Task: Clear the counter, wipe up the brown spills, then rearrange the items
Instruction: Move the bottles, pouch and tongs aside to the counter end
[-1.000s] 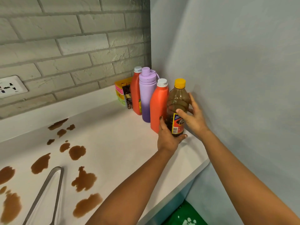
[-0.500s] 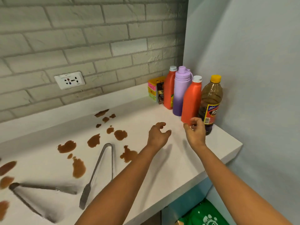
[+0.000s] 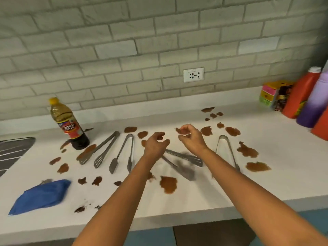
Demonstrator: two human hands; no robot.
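Brown spills point(image 3: 168, 184) are scattered over the white counter point(image 3: 276, 167). Several metal tongs lie on it: one pair point(image 3: 99, 150) by a yellow-capped brown bottle point(image 3: 70, 125), one point(image 3: 122, 153) beside it, one point(image 3: 184, 160) under my wrists, one point(image 3: 228, 151) on the right. My left hand point(image 3: 155, 144) and my right hand point(image 3: 190, 137) hover above the middle of the counter, both empty, fingers loosely curled and apart. A blue cloth point(image 3: 41, 196) lies at the front left.
At the far right stand an orange bottle point(image 3: 301, 96), a purple bottle point(image 3: 316, 103), another orange bottle point(image 3: 322, 128) cut by the frame edge and a colourful box point(image 3: 271, 95). A wall socket point(image 3: 193, 74) sits in the brick wall. A dark ridged drainer point(image 3: 12, 151) is at left.
My view has swung left from the bottles in the corner. Both hands let go of the brown bottle there and moved left over the tongs in the middle of the counter.
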